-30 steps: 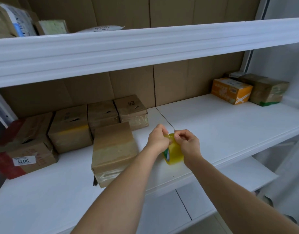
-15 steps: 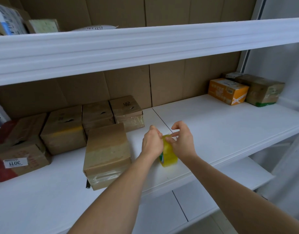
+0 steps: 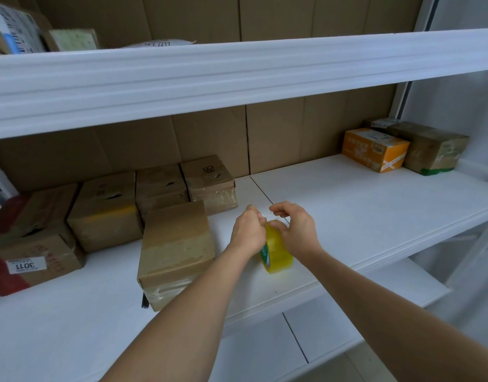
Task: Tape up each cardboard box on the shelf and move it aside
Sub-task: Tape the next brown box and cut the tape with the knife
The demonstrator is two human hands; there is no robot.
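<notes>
While we work at the yellow tape roll (image 3: 277, 250) above the shelf (image 3: 347, 205), our left hand (image 3: 247, 230) curls round the roll to steady it and our right hand (image 3: 294, 231) pinches at its top edge, probably to find and lift the loose end. Just left of our hands, the nearest cardboard box (image 3: 176, 252) sits out front of the row, apparently next for taping; the other boxes (image 3: 157, 186) stay against the back wall.
</notes>
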